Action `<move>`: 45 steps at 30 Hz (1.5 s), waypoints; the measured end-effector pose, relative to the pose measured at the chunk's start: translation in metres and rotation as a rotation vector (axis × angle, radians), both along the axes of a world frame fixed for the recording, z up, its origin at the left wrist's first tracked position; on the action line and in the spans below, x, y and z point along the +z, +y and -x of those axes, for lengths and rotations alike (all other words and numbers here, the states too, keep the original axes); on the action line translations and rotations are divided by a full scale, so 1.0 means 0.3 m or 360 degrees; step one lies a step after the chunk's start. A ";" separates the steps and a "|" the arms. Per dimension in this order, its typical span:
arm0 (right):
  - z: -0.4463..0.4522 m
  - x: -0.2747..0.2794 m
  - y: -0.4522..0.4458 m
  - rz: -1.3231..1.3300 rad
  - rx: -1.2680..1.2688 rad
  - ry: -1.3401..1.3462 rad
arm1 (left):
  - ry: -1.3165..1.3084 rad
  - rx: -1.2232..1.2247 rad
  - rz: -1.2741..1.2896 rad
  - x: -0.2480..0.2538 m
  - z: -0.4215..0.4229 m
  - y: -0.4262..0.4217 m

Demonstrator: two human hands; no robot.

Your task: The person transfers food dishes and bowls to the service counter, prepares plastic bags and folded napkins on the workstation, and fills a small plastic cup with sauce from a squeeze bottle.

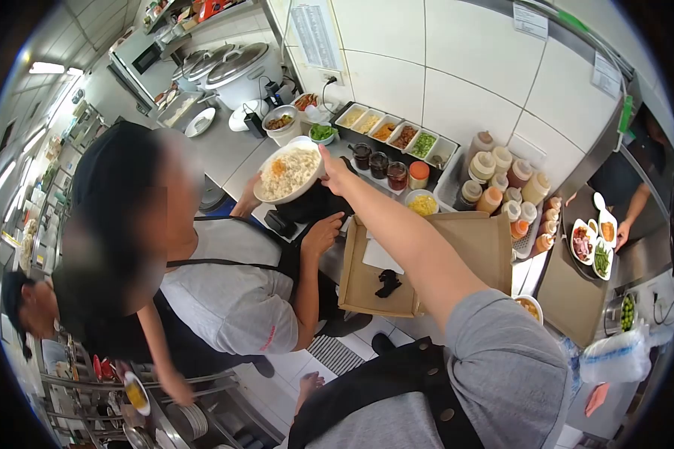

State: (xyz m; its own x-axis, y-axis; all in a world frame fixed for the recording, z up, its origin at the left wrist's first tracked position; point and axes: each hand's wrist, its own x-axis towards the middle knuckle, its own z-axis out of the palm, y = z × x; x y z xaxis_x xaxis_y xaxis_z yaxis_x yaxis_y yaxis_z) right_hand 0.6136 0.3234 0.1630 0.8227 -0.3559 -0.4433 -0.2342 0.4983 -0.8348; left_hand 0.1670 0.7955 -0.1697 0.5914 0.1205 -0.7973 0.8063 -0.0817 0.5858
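My right hand (332, 173) reaches across the counter and grips the right rim of a bowl of rice (288, 173) with an orange-brown topping. A co-worker's hand (248, 197) is at the left side of the same bowl. The co-worker's other hand (323, 233) points toward the counter beneath my forearm. Low by my apron, my left hand (310, 384) hangs partly in view, with loose fingers and nothing seen in them. Below my right arm lies an open cardboard box (457, 232) with a crumpled black item (388, 283) inside.
Topping containers (386, 133) line the wall, with dark sauce jars (378, 162) in front. Squeeze bottles (494, 179) crowd a rack to the right. Rice cookers (240, 71) stand at the back left. A plate of food dishes (593, 239) sits far right, near another person.
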 end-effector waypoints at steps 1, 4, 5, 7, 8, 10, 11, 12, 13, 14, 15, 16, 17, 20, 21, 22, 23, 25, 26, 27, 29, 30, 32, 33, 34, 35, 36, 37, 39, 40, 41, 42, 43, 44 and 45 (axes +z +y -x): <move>0.030 0.001 -0.006 -0.0232 0.0151 -0.0097 | 0.0003 -0.0119 -0.0056 -0.075 0.039 0.028; 0.054 -0.064 -0.018 -0.0439 0.0141 -0.0091 | 0.0045 -0.0528 -0.0237 -0.066 0.111 0.029; 0.088 -0.077 -0.026 -0.0401 0.0057 0.0005 | 0.0060 -0.0649 -0.0267 -0.032 0.115 0.021; 0.181 -0.059 -0.016 -0.0375 -0.0173 0.0003 | 0.0084 -0.0772 -0.0284 0.016 0.105 0.001; 0.216 -0.059 -0.015 -0.0282 -0.0272 0.0022 | 0.0087 -0.0828 -0.0291 0.035 0.100 -0.006; 0.333 -0.020 -0.027 -0.0236 -0.0290 -0.0122 | 0.0101 -0.0909 -0.0309 0.070 0.082 -0.020; 0.396 0.011 -0.041 -0.0221 -0.0272 -0.0200 | 0.0105 -0.0950 -0.0320 0.085 0.074 -0.026; 0.460 0.047 -0.066 -0.0205 -0.0298 -0.0211 | 0.0107 -0.0987 -0.0332 0.101 0.069 -0.029; 0.531 0.078 -0.096 -0.0364 -0.0298 -0.0324 | 0.0100 -0.1024 -0.0345 0.115 0.058 -0.033; 0.606 0.119 -0.140 -0.0522 -0.0299 -0.0437 | 0.0092 -0.1062 -0.0360 0.130 0.053 -0.034; 0.701 0.192 -0.192 -0.0513 -0.0331 -0.0441 | 0.0066 -0.1111 -0.0374 0.142 0.045 -0.041; 0.822 0.277 -0.244 -0.0563 -0.0329 -0.0467 | 0.0021 -0.1167 -0.0382 0.153 0.037 -0.046; 0.941 0.331 -0.292 -0.0616 -0.0332 -0.0490 | -0.0056 -0.1257 -0.0391 0.156 0.025 -0.052; 1.267 0.402 -0.482 -0.0523 -0.0535 -0.0666 | -0.0838 -0.1952 -0.0435 0.169 -0.030 -0.094; 1.384 0.418 -0.546 -0.0458 -0.0619 -0.0721 | -0.1452 -0.2336 -0.0539 0.174 -0.059 -0.120; 1.494 0.386 -0.627 -0.0485 -0.0661 -0.0814 | -0.2012 -0.2560 -0.0686 0.175 -0.091 -0.165; 1.604 0.354 -0.698 -0.0508 -0.0695 -0.0909 | -0.2141 -0.2635 -0.0803 0.169 -0.113 -0.215; 1.837 0.402 -0.765 -0.0361 -0.0932 -0.0953 | -0.1707 -0.2658 -0.1104 0.151 -0.136 -0.353; 1.935 0.386 -0.812 -0.0276 -0.1060 -0.0975 | -0.1718 -0.2665 -0.1100 0.069 -0.154 -0.397; 2.029 0.368 -0.856 -0.0193 -0.1180 -0.0992 | -0.1633 -0.2544 -0.0899 -0.009 -0.171 -0.442; 2.196 0.338 -0.931 -0.0094 -0.1445 -0.0880 | -0.1535 -0.2414 -0.0706 -0.026 -0.110 -0.515; 2.268 0.318 -0.973 -0.0099 -0.1439 -0.0876 | -0.0729 -0.1727 -0.0330 0.016 -0.063 -0.594; 2.388 0.266 -1.059 0.0030 -0.1634 -0.0917 | -0.0044 -0.1173 -0.0110 0.120 0.034 -0.722; 2.445 0.239 -1.103 0.0023 -0.1624 -0.0920 | -0.0047 -0.1162 -0.0113 0.110 0.069 -0.728; 2.497 0.214 -1.147 0.0025 -0.1709 -0.0905 | -0.0574 -0.1661 -0.0179 0.118 0.111 -0.740; 2.536 0.205 -1.178 0.0028 -0.1792 -0.0888 | -0.0574 -0.1731 -0.0210 0.127 0.164 -0.751; 2.573 0.199 -1.204 0.0021 -0.1817 -0.0851 | -0.0477 -0.1735 -0.0244 0.132 0.215 -0.770; 2.599 0.189 -1.230 0.0019 -0.1808 -0.0841 | -0.0407 -0.1744 -0.0258 0.135 0.256 -0.778; 2.662 0.157 -1.284 0.0057 -0.1889 -0.0803 | -0.0322 -0.1750 -0.0278 0.143 0.321 -0.784; 2.693 0.130 -1.313 0.0042 -0.1865 -0.0819 | -0.0302 -0.1757 -0.0292 0.150 0.342 -0.781; 2.714 0.126 -1.323 0.0043 -0.1862 -0.0804 | -0.0292 -0.1761 -0.0304 0.155 0.366 -0.770; 2.731 0.124 -1.332 0.0032 -0.1884 -0.0823 | -0.0290 -0.1768 -0.0318 0.160 0.383 -0.764; 2.749 0.119 -1.343 0.0021 -0.1911 -0.0843 | -0.0288 -0.1788 -0.0328 0.171 0.392 -0.758; 2.767 0.099 -1.360 0.0053 -0.1931 -0.0836 | -0.0288 -0.1797 -0.0341 0.184 0.406 -0.752; 2.778 0.075 -1.384 0.0058 -0.1951 -0.0821 | -0.0286 -0.1791 -0.0351 0.193 0.413 -0.751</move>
State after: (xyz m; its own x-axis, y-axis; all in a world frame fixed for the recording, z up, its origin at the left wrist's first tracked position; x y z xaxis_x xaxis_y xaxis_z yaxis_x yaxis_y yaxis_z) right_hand -0.2198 -0.0917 0.1855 0.0335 -0.9875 -0.1540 0.6923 0.1340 -0.7091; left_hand 0.0430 0.5701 -0.1116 0.5553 -0.4196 -0.7181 0.1198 -0.8140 0.5683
